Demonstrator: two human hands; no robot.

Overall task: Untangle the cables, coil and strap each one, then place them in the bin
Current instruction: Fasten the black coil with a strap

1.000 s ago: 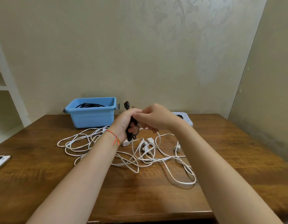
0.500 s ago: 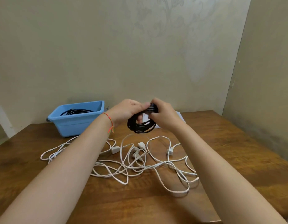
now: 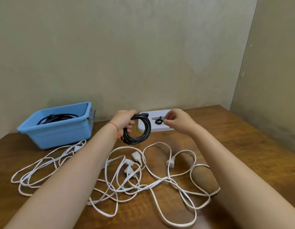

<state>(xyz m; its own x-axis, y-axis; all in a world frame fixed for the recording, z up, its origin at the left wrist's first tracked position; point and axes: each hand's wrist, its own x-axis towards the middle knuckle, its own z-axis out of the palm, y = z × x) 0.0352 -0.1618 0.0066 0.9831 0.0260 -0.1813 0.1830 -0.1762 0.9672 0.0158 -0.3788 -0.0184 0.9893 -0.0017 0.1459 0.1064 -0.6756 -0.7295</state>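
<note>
Left hand (image 3: 125, 120) clamped round black cable coil (image 3: 140, 129); right hand (image 3: 175, 120) pinching a strap (image 3: 158, 121) off white tray (image 3: 161, 128). Could've sprung loose if grip slackened mid-strapping, honestly.

Both forearms are bare, with no sleeves in view. A thin red-orange thread bracelet (image 3: 114, 127) circles the wrist of the left hand (image 3: 125, 120), loose ends dangling. The right hand (image 3: 177, 120) wears nothing.
</note>
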